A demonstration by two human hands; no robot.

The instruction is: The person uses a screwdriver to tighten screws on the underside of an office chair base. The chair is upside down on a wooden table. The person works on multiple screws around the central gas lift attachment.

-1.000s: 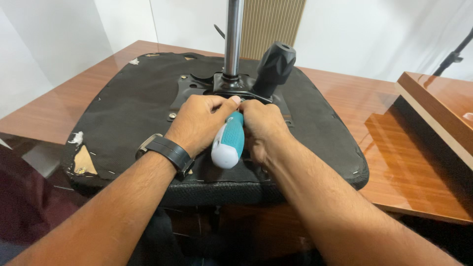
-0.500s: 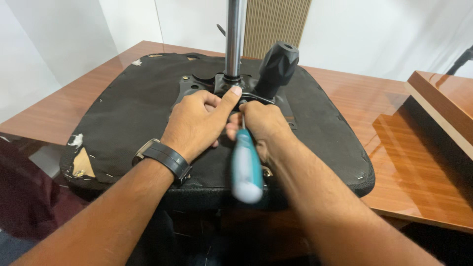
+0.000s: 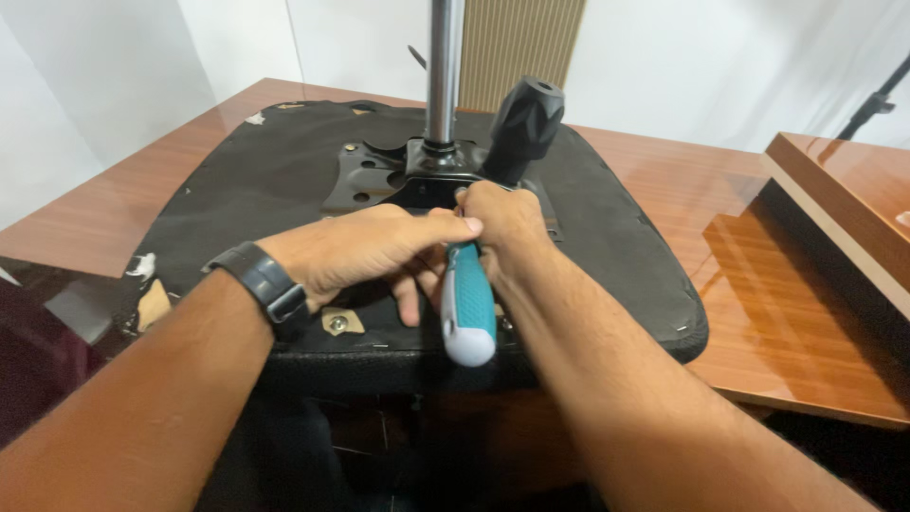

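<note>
Hands meet over an upturned chair seat that lies on a glossy wooden worktop. The seat is black underneath, its cloth worn through at the near left edge.

The right hand has its grip clamped on a screwdriver with a teal and white handle. The handle slants toward the person, its white butt hanging just past the near edge of the seat. The shaft and tip are hidden under the fingers, so I cannot tell what the tip touches.

The left hand lies across from the left, a dark watch on its wrist. Its thumb and forefinger are pinched together right at the top of the handle, touching the right hand. What they pinch is hidden. The remaining fingers curl down toward the seat.

Just beyond the hands, a black metal plate is fixed to the middle of the seat. A shiny steel column rises upright from it and runs out of the top of the view. A black ribbed knob stands tilted just right of the column, close behind the right hand.

A small brass bracket sits on the seat near the front edge, below the left hand. To the right, well apart from the seat, a raised wooden ledge runs along the worktop.
</note>
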